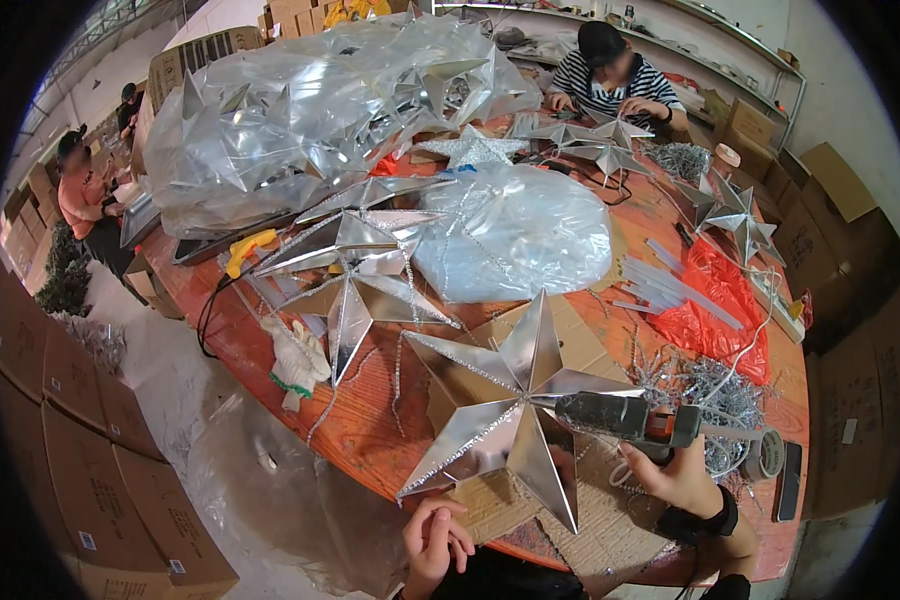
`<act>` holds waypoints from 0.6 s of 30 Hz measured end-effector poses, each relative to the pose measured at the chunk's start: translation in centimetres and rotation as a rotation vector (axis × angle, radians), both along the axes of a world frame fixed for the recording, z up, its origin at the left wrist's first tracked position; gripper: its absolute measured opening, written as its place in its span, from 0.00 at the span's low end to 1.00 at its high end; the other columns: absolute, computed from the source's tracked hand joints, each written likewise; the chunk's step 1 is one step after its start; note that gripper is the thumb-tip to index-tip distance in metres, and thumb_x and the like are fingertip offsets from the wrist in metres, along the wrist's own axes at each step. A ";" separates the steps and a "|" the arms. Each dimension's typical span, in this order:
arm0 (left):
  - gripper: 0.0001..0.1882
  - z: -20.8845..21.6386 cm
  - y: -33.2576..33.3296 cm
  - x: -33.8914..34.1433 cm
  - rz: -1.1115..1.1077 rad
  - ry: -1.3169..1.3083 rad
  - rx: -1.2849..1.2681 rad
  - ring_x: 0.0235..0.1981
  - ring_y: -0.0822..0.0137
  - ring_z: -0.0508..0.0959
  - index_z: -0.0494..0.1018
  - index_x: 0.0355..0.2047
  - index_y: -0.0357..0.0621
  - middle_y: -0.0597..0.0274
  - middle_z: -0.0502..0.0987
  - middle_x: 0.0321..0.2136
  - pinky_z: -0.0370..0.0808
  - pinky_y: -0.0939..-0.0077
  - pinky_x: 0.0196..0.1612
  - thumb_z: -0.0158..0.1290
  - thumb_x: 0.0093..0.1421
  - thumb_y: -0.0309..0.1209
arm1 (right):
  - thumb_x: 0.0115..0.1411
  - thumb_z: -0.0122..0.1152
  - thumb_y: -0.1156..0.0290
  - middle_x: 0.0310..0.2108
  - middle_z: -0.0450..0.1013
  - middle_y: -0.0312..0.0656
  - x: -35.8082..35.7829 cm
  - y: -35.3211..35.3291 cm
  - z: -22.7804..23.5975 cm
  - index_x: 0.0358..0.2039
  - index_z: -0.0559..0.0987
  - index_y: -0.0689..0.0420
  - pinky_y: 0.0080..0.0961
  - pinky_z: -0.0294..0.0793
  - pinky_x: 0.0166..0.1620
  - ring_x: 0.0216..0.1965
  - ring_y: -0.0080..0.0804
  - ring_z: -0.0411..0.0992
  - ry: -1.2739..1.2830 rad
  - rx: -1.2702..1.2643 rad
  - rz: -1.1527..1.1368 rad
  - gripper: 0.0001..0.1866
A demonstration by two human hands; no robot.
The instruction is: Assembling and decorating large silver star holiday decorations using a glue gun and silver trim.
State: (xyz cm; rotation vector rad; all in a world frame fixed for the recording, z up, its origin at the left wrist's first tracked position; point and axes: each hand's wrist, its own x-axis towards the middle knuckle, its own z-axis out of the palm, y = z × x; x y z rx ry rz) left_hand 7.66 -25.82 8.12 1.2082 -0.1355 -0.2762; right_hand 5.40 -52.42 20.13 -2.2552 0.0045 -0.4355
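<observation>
A large silver foil star lies on a flat piece of cardboard near the table's front edge. Silver glittery trim runs along some of its ridges. My right hand is wrapped round the handle of a black hot glue gun. The gun's nozzle points left at the star's centre, and a clear glue stick sticks out of its back. Below the star's lower left tip, my left hand is loosely bent with its fingers apart; I see nothing in it.
Silver tinsel, a tape roll and a phone lie at right. Glue sticks rest on a red bag. More stars, a white glove, a yellow glue gun and plastic bags lie beyond. A person works across the table.
</observation>
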 end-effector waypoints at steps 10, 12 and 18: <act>0.13 0.1 0.0 0.0 0.003 -0.007 -0.003 0.03 0.73 0.62 0.65 0.35 0.30 0.53 0.70 0.10 0.60 0.83 0.07 0.35 0.66 0.30 | 0.49 0.64 0.72 0.20 0.72 0.41 0.1 -0.3 0.0 0.30 0.76 0.62 0.23 0.68 0.23 0.19 0.28 0.71 0.024 -0.031 -0.004 0.10; 0.13 0.1 0.0 0.0 0.002 -0.008 -0.001 0.03 0.73 0.62 0.65 0.35 0.30 0.53 0.70 0.10 0.60 0.83 0.07 0.35 0.66 0.30 | 0.49 0.65 0.73 0.21 0.72 0.41 0.0 -0.4 -0.1 0.29 0.75 0.63 0.23 0.69 0.23 0.19 0.27 0.71 0.077 0.048 0.006 0.09; 0.13 0.1 0.0 0.0 0.002 -0.002 0.014 0.04 0.73 0.63 0.64 0.36 0.30 0.53 0.70 0.10 0.61 0.84 0.07 0.35 0.66 0.30 | 0.48 0.67 0.74 0.23 0.73 0.40 -2.1 -0.9 0.8 0.31 0.74 0.64 0.20 0.70 0.27 0.23 0.25 0.72 0.074 0.080 0.024 0.12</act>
